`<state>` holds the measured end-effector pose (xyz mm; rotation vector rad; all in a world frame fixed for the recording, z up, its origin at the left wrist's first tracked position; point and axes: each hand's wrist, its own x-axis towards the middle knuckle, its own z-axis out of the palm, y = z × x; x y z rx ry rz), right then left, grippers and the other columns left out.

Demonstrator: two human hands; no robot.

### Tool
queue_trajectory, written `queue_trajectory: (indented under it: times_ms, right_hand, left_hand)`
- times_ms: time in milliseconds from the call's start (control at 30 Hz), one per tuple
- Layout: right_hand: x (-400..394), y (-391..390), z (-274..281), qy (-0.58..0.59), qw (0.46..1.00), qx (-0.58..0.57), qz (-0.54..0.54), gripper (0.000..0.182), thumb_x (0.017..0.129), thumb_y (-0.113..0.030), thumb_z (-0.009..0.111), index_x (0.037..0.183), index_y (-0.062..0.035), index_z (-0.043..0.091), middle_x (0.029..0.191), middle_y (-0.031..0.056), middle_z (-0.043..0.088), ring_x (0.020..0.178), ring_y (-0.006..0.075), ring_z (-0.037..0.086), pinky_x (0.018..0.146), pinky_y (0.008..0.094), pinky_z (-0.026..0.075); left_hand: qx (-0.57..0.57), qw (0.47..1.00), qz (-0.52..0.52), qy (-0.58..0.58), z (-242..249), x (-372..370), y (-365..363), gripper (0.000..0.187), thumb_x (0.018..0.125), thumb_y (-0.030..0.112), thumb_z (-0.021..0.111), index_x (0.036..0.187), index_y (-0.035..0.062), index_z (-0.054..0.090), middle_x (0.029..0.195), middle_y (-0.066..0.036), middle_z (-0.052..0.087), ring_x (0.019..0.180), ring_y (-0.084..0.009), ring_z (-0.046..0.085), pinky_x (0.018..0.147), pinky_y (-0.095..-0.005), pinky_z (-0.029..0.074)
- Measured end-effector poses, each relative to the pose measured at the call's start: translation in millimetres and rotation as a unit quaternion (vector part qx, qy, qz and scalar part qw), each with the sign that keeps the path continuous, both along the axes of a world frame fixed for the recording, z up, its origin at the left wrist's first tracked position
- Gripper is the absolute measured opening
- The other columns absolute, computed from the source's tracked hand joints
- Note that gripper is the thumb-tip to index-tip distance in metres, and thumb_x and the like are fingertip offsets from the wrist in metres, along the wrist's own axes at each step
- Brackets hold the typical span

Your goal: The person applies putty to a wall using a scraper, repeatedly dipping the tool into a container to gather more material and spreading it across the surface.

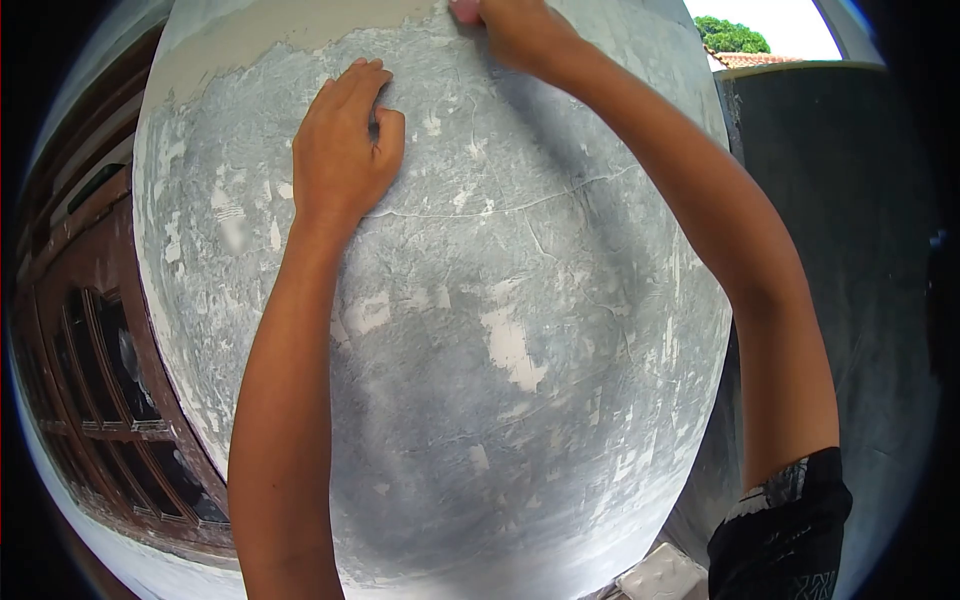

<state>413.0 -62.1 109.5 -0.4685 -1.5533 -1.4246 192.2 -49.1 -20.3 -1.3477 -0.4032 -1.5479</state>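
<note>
Head view: the person is working a grey, patchy plastered wall face (480, 330) that is filling most of the frame, scraped and mottled with pale flakes and a hairline crack running across the middle. Left hand (345, 150) is pressing flat against the plaster, fingers together and curled slightly, holding nothing, bracing only. Right hand (520, 30) is reaching to the top edge of the frame, fingers closing around a small pinkish block (465, 10), likely a sanding or rubbing pad; only its corner is showing, so I cannot tell exactly what it is. The pad is sitting right at the boundary where the grey surface is meeting a smoother beige band of plaster (270, 40) along the top. Dark brown wooden window frame (90, 330) is standing to the left of the wall; a dark grey wall panel (830, 200) is to the right. Black sleeve (790, 530) is showing on the right upper arm. Judgement: the rubbing-down step is in hand, high on the wall. Next stroke is calling for steady pressure from the right hand, the left staying planted, and keeping the pad flat so it is not gouging the softer beige strip.
</note>
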Motion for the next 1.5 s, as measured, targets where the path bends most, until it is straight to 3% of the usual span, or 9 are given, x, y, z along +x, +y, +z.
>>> queue_trajectory:
  times_ms: [200,233,267,467,567,867,1000,1300,1500]
  right_hand:
    - [-15.0,-38.3,-26.2,-0.039,0.996,-0.033,0.077,0.017,0.081,0.001,0.061,0.096,0.0041,0.068,0.092,0.0229,0.069,0.086,0.0419,0.069,0.082,0.0496,0.055]
    - [-17.8,-51.5,-10.7,0.097,0.985,-0.102,0.095,0.053,0.109,-0.039,0.047,0.098,0.0070,0.071,0.102,0.0335,0.068,0.100,0.0469,0.068,0.083,0.0497,0.053]
    - [-7.7,-36.2,14.5,0.090,0.987,-0.041,0.124,0.053,0.109,-0.040,0.047,0.097,0.0063,0.070,0.104,0.0333,0.068,0.100,0.0473,0.067,0.084,0.0498,0.053]
    - [-2.2,-17.8,16.2,0.130,0.984,-0.108,-0.047,0.032,0.105,-0.024,0.052,0.100,0.0018,0.070,0.104,0.0295,0.069,0.098,0.0465,0.068,0.085,0.0508,0.053]
    - [-15.6,-18.3,-26.8,-0.135,0.989,-0.053,0.032,0.025,0.101,-0.015,0.054,0.094,0.0033,0.068,0.100,0.0305,0.068,0.095,0.0469,0.067,0.081,0.0517,0.053]
    - [-12.9,-8.3,53.6,0.193,0.979,-0.072,0.004,0.029,0.100,-0.020,0.054,0.092,0.0026,0.070,0.098,0.0304,0.069,0.095,0.0478,0.067,0.081,0.0540,0.052]
    - [-35.3,-14.3,-28.5,-0.098,0.992,-0.050,0.058,0.014,0.091,-0.009,0.054,0.087,-0.0046,0.067,0.092,0.0242,0.070,0.094,0.0457,0.068,0.082,0.0515,0.054]
    - [-17.3,-24.6,51.5,0.102,0.994,-0.033,0.028,0.028,0.103,-0.021,0.053,0.098,0.0011,0.069,0.098,0.0302,0.069,0.095,0.0482,0.068,0.080,0.0537,0.053]
    - [-33.6,-16.1,-17.9,-0.085,0.995,-0.051,-0.032,0.018,0.093,-0.010,0.056,0.094,0.0022,0.069,0.097,0.0275,0.070,0.093,0.0460,0.068,0.083,0.0522,0.054]
  left_hand:
    - [0.006,1.000,0.002,0.001,1.2,-0.1,2.2,0.038,0.092,0.011,0.051,0.125,0.0045,0.068,0.136,-0.012,0.067,0.133,-0.0300,0.058,0.118,-0.0435,0.041]
    - [0.008,1.000,0.004,-0.001,2.5,-0.1,1.6,0.038,0.092,0.011,0.051,0.125,0.0045,0.068,0.136,-0.012,0.067,0.133,-0.0300,0.058,0.118,-0.0435,0.041]
    - [0.004,1.000,0.006,0.001,1.2,0.3,1.4,0.038,0.092,0.011,0.051,0.125,0.0045,0.068,0.136,-0.012,0.067,0.134,-0.0300,0.058,0.118,-0.0436,0.041]
    - [0.000,1.000,0.000,0.003,0.9,-1.3,1.4,0.038,0.091,0.012,0.052,0.124,0.0044,0.069,0.136,-0.013,0.067,0.134,-0.0304,0.058,0.116,-0.0430,0.042]
    - [0.003,1.000,0.003,0.004,1.5,-1.5,0.4,0.037,0.091,0.011,0.052,0.123,0.0044,0.069,0.136,-0.012,0.067,0.134,-0.0304,0.058,0.115,-0.0424,0.043]
    - [0.007,1.000,0.005,-0.001,0.9,-0.4,2.9,0.036,0.091,0.012,0.052,0.122,0.0053,0.070,0.136,-0.011,0.067,0.133,-0.0300,0.059,0.113,-0.0427,0.045]
    - [0.005,1.000,-0.008,0.005,1.1,-0.8,1.7,0.036,0.091,0.012,0.051,0.120,0.0047,0.071,0.134,-0.011,0.068,0.133,-0.0297,0.059,0.114,-0.0425,0.045]
    - [0.001,1.000,-0.001,0.001,0.5,0.3,0.9,0.035,0.089,0.010,0.050,0.115,0.0041,0.073,0.131,-0.010,0.070,0.132,-0.0286,0.060,0.117,-0.0432,0.042]
    - [0.005,1.000,-0.013,0.007,0.7,0.7,0.2,0.036,0.089,0.010,0.050,0.116,0.0041,0.073,0.131,-0.010,0.070,0.132,-0.0287,0.060,0.117,-0.0444,0.042]
